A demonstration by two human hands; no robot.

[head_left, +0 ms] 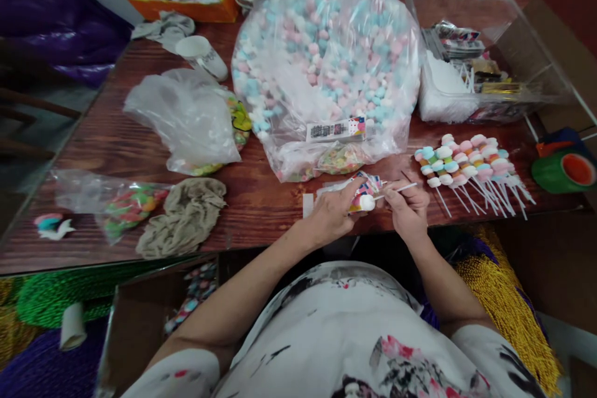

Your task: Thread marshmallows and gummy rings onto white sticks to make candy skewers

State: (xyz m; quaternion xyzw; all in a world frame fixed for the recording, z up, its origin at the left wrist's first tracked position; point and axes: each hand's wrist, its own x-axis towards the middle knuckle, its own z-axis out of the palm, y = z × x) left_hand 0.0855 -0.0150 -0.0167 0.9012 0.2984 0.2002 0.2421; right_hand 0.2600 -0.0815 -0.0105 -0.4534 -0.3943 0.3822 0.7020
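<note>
My left hand (330,212) grips a small clear wrapper with a colourful print (369,183), close to the table's front edge. A white marshmallow (367,202) shows at the wrapper's mouth, partly covered by it. My right hand (411,206) pinches a white stick (405,187) that points toward the marshmallow; whether the two are joined I cannot make out. To the right lies a pile of marshmallow skewers (469,161) in pink, blue, white and green, their white sticks toward me. Beyond my hands stands a big clear bag of marshmallows (326,62), with a printed packet (336,129) lying on it.
At left lie a bag of gummy candy (130,208), a crumpled cloth (184,217), a larger plastic bag (181,115) and a white mug (203,56). A clear bin (494,99) stands at back right, a green tape roll (557,173) near the right edge, an orange tray (186,9) behind.
</note>
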